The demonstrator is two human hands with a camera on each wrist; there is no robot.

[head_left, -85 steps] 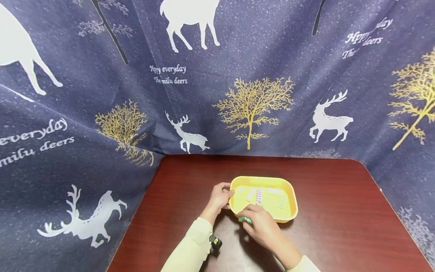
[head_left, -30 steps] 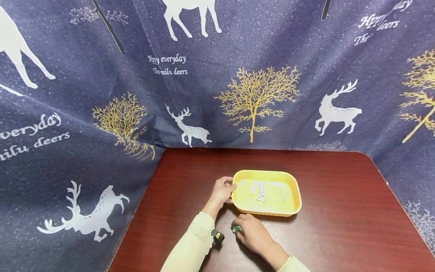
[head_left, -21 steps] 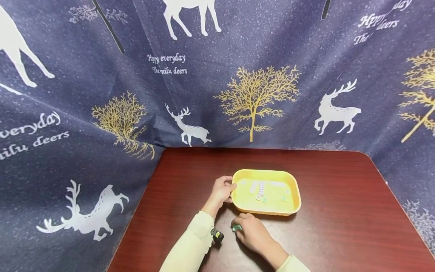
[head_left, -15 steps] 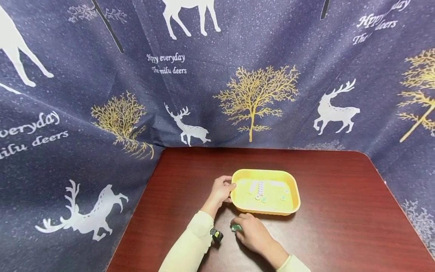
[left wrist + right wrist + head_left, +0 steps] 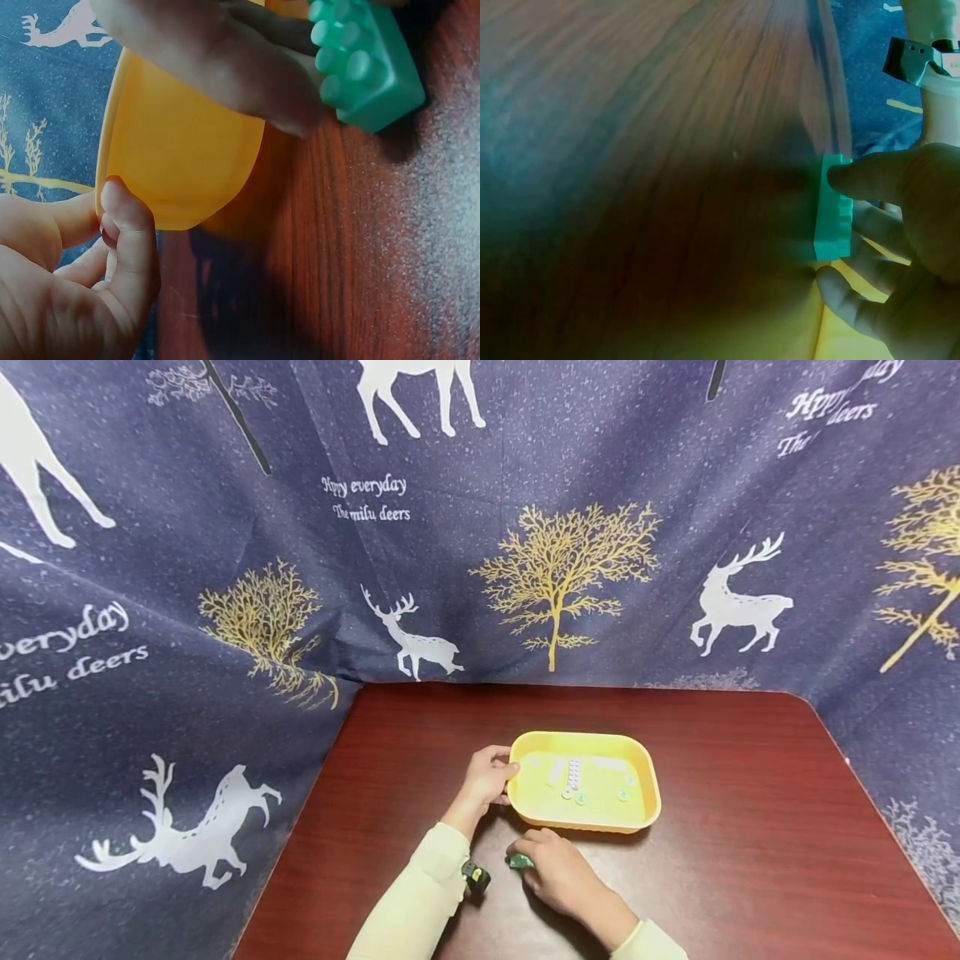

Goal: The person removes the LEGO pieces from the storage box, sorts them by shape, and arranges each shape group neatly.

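Here, a left hand [image 5: 483,779] grips the tub [image 5: 600,812] at its nine o'clock edge while the right hand [image 5: 558,870] pinches a green brick [image 5: 831,225] just outside, toward seven o'clock, on or just over the table [image 5: 750,793]; which of the two cannot be told. The step in hand looks like handling the brick with the tub braced, and the next move seems to call for a firm pinch and a steady tub. At eleven o'clock, the cloth [image 5: 450,543] reads "Hppy everyday, The milu deers"; no label is legible on the brick.
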